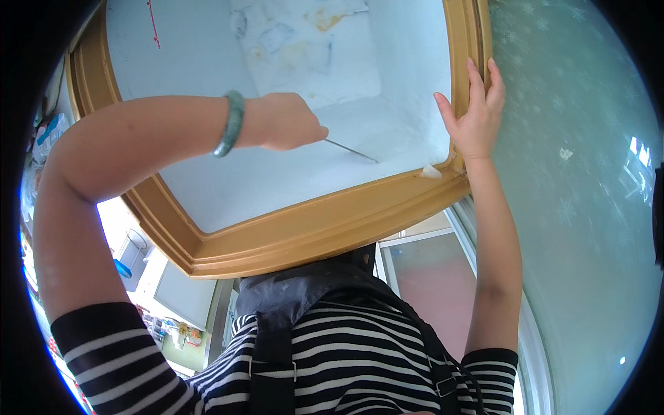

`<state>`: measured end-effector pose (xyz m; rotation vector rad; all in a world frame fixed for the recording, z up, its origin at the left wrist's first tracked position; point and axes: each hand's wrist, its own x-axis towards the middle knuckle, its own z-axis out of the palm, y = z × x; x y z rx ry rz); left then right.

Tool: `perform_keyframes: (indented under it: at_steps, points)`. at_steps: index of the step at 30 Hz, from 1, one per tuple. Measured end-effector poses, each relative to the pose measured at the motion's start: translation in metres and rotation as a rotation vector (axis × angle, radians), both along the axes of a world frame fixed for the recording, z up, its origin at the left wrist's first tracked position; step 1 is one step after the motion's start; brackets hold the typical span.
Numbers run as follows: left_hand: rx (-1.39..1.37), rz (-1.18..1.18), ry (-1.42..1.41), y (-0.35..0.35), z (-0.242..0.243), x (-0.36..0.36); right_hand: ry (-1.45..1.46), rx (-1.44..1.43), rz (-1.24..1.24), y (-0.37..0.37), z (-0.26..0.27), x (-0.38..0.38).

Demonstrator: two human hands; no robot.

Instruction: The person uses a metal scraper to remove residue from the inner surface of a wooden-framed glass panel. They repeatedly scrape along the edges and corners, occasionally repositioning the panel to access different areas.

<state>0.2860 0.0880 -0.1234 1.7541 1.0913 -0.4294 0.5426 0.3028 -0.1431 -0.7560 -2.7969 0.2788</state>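
Observation:
My left hand (293,122), with a green bangle (232,123) at its wrist, reaches over the open chest freezer and is closed around a thin metal rod (353,150). The rod's far end points down to the right, near the frosty inner wall (410,137); whether it touches is unclear. Its handle end is hidden in my fist. My right hand (477,114) rests with spread fingers on the right side of the freezer's gold-coloured frame (321,212). A small white chunk, apparently ice (430,171), lies on the frame's near right corner.
White frost with yellowish stains (321,52) covers part of the freezer's inside. A red marking (154,26) runs down the left inner wall. To the right is a glass panel (565,207) with a snowflake pattern. My body, in a striped shirt (353,342), stands close against the near frame.

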Motion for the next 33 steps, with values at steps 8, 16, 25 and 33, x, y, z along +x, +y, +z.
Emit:
perform_keyframes:
  at_steps: [8,16,25,33]
  points:
    - [0.018,0.055,0.018,-0.013,-0.021,-0.002,0.018,0.002,0.034,0.002,-0.002,-0.003]
    - [-0.010,0.050,0.048,-0.020,-0.044,0.005,0.018,0.004,0.049,-0.001,-0.001,-0.004]
    - [-0.066,0.100,0.020,-0.061,-0.039,-0.010,-0.009,0.009,0.021,-0.003,0.000,0.000]
    - [-0.061,0.548,-0.066,-0.010,-0.153,0.090,-0.027,-0.003,0.049,-0.004,0.000,-0.009]
